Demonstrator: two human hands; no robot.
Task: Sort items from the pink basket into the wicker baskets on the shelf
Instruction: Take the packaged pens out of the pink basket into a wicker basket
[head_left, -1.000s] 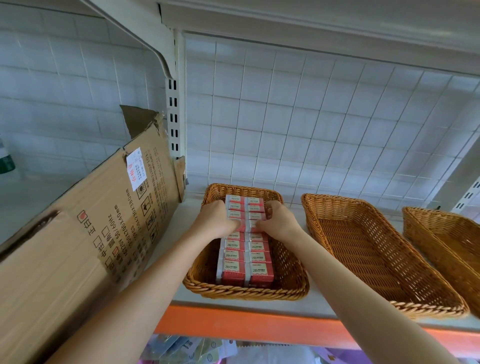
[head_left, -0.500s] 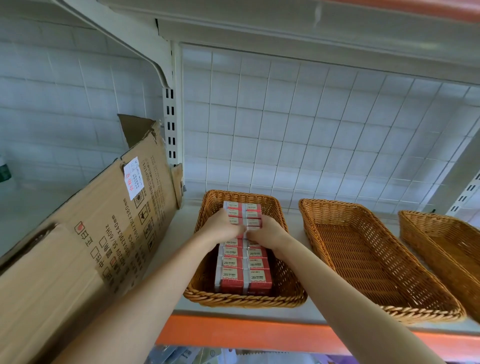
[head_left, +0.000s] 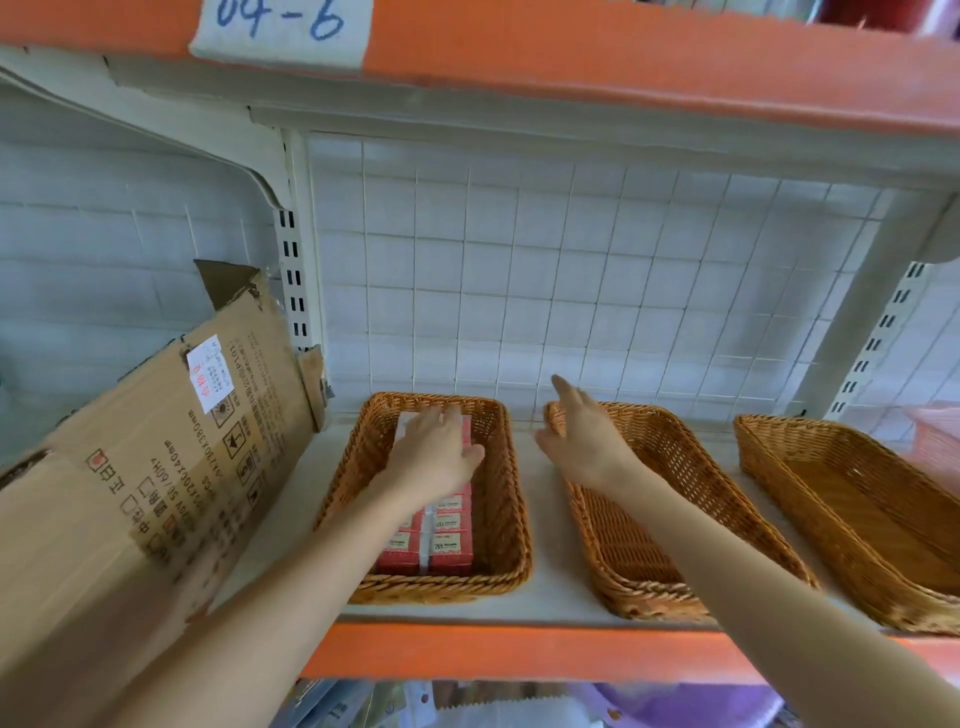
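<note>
While left hand lies flat on rectangular red cartons, right hand hovers splayed.

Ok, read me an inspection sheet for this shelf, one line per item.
Surface: white shelf, orange front edge, bears three wicker baskets.
Job's things: left basket holds red boxes in two rows; middle basket and right basket show nothing inside.
Clutter: cardboard box tilted at left.
Grips: left hand flat on the boxes; right hand open above the middle basket's rim, holding nothing.
Cables: nothing seen.
Surroundings: white wire grid behind; label 04-6 overhead.
</note>
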